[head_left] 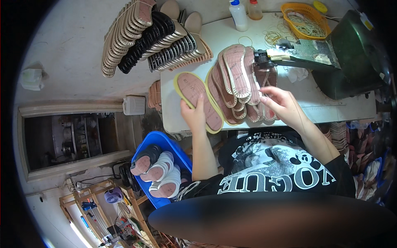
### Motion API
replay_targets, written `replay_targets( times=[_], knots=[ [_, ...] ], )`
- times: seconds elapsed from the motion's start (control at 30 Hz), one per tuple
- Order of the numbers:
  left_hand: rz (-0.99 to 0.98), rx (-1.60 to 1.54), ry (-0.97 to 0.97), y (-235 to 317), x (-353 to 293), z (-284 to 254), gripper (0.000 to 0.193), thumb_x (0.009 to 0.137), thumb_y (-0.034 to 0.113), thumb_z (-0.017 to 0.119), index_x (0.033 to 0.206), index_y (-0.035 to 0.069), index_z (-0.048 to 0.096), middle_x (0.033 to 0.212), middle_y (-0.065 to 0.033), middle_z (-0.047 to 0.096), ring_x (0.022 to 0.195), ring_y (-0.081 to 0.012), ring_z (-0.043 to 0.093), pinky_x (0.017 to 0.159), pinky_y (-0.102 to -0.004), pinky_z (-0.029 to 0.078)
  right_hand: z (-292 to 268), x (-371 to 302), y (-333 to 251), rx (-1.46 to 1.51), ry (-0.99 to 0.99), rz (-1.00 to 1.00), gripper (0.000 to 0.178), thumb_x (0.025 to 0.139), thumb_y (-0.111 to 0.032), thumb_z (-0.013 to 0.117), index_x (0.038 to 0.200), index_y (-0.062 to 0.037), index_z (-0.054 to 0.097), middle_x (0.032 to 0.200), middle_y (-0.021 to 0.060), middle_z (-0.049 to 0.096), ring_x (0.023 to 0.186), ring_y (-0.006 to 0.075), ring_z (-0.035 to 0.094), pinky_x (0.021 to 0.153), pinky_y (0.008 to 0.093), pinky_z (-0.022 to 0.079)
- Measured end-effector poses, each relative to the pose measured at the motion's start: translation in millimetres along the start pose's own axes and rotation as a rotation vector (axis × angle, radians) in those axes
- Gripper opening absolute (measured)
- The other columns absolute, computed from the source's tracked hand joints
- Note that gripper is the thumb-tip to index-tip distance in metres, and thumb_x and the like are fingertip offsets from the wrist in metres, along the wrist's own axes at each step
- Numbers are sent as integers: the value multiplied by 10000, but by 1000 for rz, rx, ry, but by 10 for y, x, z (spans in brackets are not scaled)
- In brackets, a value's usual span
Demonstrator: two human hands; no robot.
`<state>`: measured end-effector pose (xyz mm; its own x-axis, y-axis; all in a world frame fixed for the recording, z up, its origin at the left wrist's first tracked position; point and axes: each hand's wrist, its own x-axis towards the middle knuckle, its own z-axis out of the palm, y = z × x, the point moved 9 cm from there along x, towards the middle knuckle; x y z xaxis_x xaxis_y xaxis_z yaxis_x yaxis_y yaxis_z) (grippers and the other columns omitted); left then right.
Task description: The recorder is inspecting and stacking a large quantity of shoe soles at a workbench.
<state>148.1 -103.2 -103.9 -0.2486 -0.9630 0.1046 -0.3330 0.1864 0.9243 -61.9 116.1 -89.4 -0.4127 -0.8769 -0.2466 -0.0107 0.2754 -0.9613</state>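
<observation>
My left hand (193, 115) grips a pink shoe sole (194, 91) with a yellow-green rim, its thumb on top and the other fingers at the edge. A heap of pink soles with pale stitched-looking edges (237, 70) lies to the right of it on the white table. Beside the heap's right edge is my right hand (281, 103), fingers stretched out and a little apart, with nothing seen in them. Whether its fingertips touch a sole I cannot tell. Just past the heap, a dark machine head (264, 58) juts out over more soles.
A green machine (351, 58) fills the table's right side. At the back stand an orange basket (306, 20) of rubber bands and a white bottle (238, 16) with a blue cap. Bundled soles (128, 33) are stacked far left. A blue bin (159, 138) holds bundles on the left.
</observation>
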Motion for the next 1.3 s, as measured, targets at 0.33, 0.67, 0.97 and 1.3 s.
replay_targets(
  times=[0.33, 0.67, 0.97, 1.3],
  knots=[
    [-7, -820, -427, 818, -689, 871, 407, 925, 211, 614, 1235, -24, 494, 1184, -95, 588, 1049, -156, 573, 927, -308, 445, 281, -61, -198, 680, 5, -235, 250, 846, -115, 701, 1037, -16, 575, 886, -12, 590, 826, 61, 555, 786, 226, 468],
    [-274, -982, -787, 1187, -853, 1534, 414, 948, 309, 560, 1204, -14, 523, 942, -83, 654, 806, -144, 645, 723, -267, 535, 148, -66, -185, 992, -296, -209, 284, 812, -82, 721, 1050, 23, 609, 932, 82, 660, 804, 137, 645, 746, 261, 536],
    [-41, -880, -564, 1340, -577, 1439, 351, 888, 131, 660, 1182, -22, 545, 1058, -90, 642, 914, -128, 612, 830, -255, 486, -5, -39, -325, 455, -408, -36, 309, 890, -279, 659, 819, 21, 675, 708, 43, 651, 626, 103, 630, 555, 220, 531],
    [40, -694, -487, 1118, -131, 1754, 395, 908, 171, 625, 1208, -66, 526, 1152, -127, 564, 1058, -183, 550, 935, -313, 423, -625, 186, -625, 132, 53, -185, 345, 908, -298, 612, 778, 12, 689, 615, -10, 577, 567, 40, 476, 526, 224, 409]
  ],
)
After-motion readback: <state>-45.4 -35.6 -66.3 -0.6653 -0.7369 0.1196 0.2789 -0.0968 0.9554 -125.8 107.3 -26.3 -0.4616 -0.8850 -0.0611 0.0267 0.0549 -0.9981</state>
